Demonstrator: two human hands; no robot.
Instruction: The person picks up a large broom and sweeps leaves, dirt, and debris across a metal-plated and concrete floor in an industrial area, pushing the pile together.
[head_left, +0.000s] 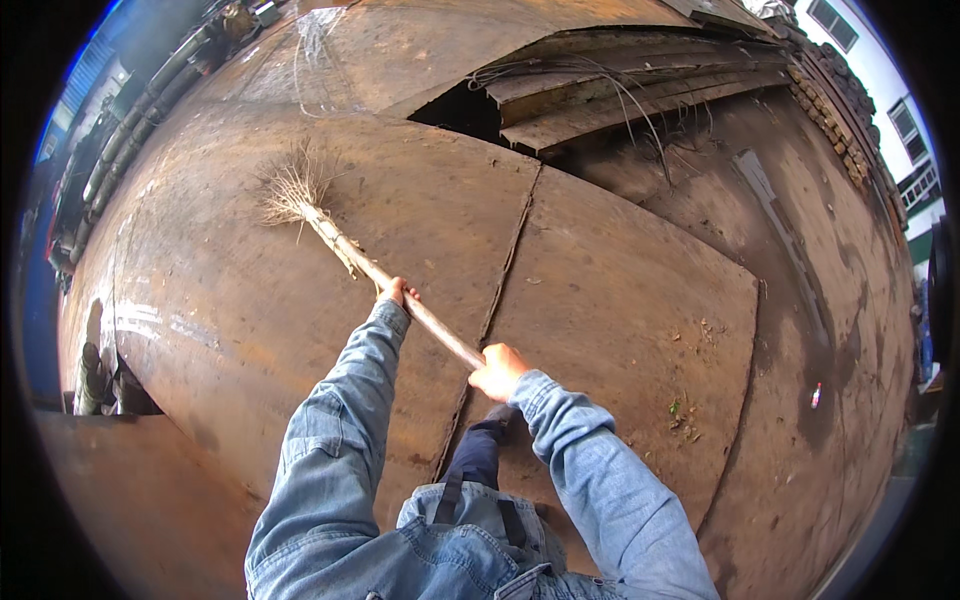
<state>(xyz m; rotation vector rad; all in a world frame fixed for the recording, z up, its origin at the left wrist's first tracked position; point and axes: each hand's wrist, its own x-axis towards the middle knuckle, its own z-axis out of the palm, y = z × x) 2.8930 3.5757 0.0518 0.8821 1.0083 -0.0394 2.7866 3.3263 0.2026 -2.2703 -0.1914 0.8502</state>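
A broom [345,250] with a pale wooden handle and a bundle of thin twigs slants from the middle of the view up to the left. My right hand [500,372] is closed round the handle's near end. Farther along, below the twig bundle, my left hand [397,292] wraps the same handle. The bristles fan out at the far left, over a rusty steel plate [420,200]; whether they touch it, I cannot tell. Both my arms are in light blue denim sleeves.
Stacked steel sheets [620,90] with loose wires lie past a dark gap at the far side. A flat metal strip [785,240] lies on the right. Leaf debris [685,415] is scattered at right. A seam [510,255] crosses the plates. Round posts [90,380] stand at the left.
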